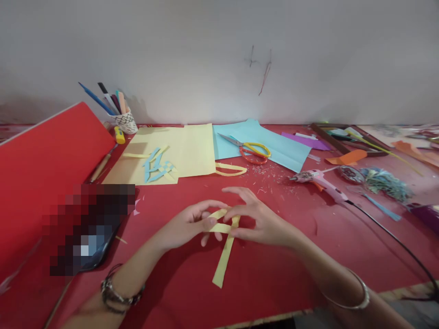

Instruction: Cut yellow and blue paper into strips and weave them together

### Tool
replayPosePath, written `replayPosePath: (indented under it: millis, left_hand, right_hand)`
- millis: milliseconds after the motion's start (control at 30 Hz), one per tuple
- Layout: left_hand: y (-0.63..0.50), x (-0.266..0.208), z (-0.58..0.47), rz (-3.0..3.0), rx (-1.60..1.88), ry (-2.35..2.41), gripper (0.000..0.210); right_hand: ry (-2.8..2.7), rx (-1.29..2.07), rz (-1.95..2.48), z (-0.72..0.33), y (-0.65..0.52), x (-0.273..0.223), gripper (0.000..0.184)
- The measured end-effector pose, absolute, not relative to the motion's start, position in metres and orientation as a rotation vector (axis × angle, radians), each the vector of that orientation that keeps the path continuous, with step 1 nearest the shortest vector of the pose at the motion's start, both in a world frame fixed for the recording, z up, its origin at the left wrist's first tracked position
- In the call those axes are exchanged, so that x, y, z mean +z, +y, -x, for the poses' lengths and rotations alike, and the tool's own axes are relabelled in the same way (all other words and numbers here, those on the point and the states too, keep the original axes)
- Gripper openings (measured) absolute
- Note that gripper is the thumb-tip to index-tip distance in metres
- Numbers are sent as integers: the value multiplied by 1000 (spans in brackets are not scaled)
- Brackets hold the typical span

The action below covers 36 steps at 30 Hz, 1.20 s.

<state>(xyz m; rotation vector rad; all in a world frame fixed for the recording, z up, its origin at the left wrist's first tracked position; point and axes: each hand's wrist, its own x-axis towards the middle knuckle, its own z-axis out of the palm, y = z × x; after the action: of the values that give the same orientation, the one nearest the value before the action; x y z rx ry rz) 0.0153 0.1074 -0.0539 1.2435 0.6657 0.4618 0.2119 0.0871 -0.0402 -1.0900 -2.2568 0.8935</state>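
Pale yellow paper strips (224,258) are held above the red tabletop (185,292), folded or crossed between my two hands. My left hand (192,224) pinches a strip on its left side, thumb on top and fingers curled behind. From the right, my right hand (259,217) grips the strip where it bends, thumb below and fingers over it. One long end hangs down toward me, loose. Exactly how the strips cross is partly hidden by my fingers. Beyond my hands, a yellow paper loop (231,173) lies near yellow sheets (197,153).
Scissors (255,151) rest on a blue sheet (288,148). A small blue-and-yellow woven piece (166,168) lies at left. The pink glue gun (324,183) with its cord is on the right. A pen cup (126,122), a red board (51,178) and a dark, partly pixelated object (103,246) stand left.
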Motion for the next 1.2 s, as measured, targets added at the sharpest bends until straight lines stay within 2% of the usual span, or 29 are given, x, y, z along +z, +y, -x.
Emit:
replayPosePath:
  millis: [67,167,300,533,800,900,1033,1200]
  left_hand:
    - [106,-53,-16,-1222,449,636,43]
    - [105,-52,-16,-1224,427,661,39]
    - [106,-52,-14,-1255,479,677,36]
    - [108,-57,-12,-1243,626,759,29]
    - [113,-56,-9,-1125,801,831,21]
    - [114,-57,-10,-1147,838,936,16]
    - [116,-58,-11,-1344,752,1045,20]
    - [115,-57,-11,-1492,601,953,28]
  right_hand:
    - [-2246,930,1058,-209,87,-40,11]
    - [-2243,1024,1016,-207,86,-39,16]
    - [-2233,1058,1021,-205,86,-39,11]
    - [-2240,921,1031,-204,88,-44,11]
    - [-2227,983,1079,-211,90,-40,12]
    - [-2162,973,1143,-213,92,-41,17]
    - [-2074,912,1261,-216,93,-41,17]
    - [-2030,955,1293,-218,93,-41,14]
